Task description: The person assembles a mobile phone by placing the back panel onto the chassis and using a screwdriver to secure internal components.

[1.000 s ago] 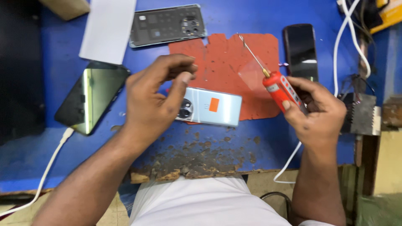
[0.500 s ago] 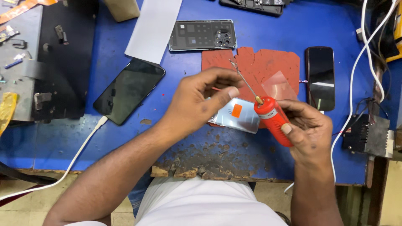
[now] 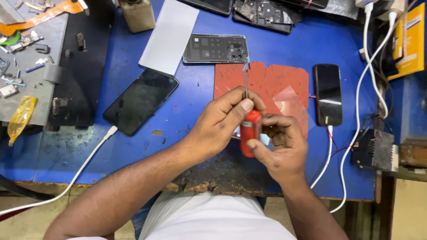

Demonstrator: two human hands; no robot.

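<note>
My right hand grips the red handle of a small screwdriver. Its thin metal shaft points away from me, with the tip over the far edge of a red work mat. My left hand pinches the shaft just above the handle with thumb and fingertips. Both hands hover together above the mat's near edge. Between them only a pale sliver of a phone shows; the rest is hidden. A clear film piece lies on the mat to the right.
On the blue bench lie a dark phone on a white cable, a phone back frame, white paper, a black phone, a black box and a grey parts tray at left.
The screwdriver has swung from a slant to pointing straight away. My left hand has moved onto its shaft and the hands have closed together over the pale phone.
</note>
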